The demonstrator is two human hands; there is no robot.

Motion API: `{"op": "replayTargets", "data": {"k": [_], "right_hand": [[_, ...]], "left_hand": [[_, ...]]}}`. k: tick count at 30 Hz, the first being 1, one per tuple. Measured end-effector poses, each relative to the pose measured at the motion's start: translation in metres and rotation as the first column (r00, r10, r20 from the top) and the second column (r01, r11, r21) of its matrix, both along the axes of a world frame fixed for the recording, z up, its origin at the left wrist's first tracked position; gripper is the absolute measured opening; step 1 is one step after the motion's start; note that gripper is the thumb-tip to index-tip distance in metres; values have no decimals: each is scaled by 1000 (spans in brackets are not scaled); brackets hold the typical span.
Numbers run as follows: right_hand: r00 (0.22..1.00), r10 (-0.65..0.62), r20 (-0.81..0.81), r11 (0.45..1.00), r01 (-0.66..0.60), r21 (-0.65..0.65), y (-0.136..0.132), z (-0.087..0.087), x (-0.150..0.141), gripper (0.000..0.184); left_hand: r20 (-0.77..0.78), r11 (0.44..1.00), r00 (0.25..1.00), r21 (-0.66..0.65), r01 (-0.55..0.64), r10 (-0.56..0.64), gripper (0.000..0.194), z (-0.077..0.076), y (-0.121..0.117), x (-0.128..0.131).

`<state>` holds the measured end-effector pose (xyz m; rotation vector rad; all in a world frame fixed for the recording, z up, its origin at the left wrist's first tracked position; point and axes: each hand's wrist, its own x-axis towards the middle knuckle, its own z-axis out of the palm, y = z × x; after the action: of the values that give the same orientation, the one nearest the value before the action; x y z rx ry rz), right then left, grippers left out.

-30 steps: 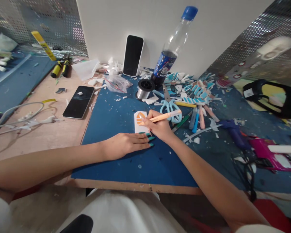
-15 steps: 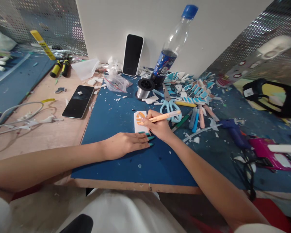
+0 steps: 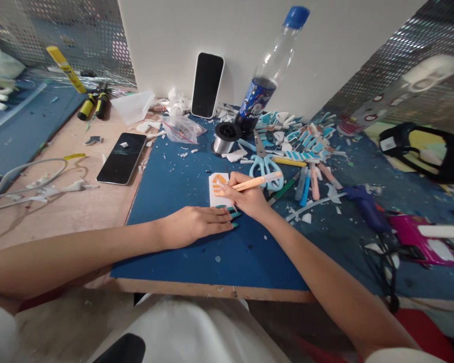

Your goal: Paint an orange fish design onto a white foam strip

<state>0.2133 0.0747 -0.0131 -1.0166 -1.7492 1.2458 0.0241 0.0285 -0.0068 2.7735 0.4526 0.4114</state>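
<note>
Many scraps (image 3: 312, 140) and scissors (image 3: 264, 161) lie beyond the right hand (image 3: 249, 201), gripping a marker (image 3: 255, 182); left hand (image 3: 197, 222) flat.

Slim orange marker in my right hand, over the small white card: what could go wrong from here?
The bare left hand lies at the lower edge of the small white card; sliding up, it might smear the orange markings if wet. The bare right hand, gripping the slim orange marker, could bump the light-blue-handled metal scissors lying just beyond it.

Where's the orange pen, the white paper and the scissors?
Orange pen (image 3: 251, 183), head view: middle of its barrel.
White paper (image 3: 218, 200), head view: its bare lower part.
Scissors (image 3: 265, 162), head view: top of the blue handles.
</note>
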Motion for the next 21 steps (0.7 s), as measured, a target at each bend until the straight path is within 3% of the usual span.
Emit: {"op": "replayTargets", "data": {"k": [21], "right_hand": [[1000, -16, 16, 1000, 16, -11, 0, 2, 2, 37]], "left_hand": [[-3, 1000, 1000, -16, 2, -2, 38, 0, 0, -1]]}}
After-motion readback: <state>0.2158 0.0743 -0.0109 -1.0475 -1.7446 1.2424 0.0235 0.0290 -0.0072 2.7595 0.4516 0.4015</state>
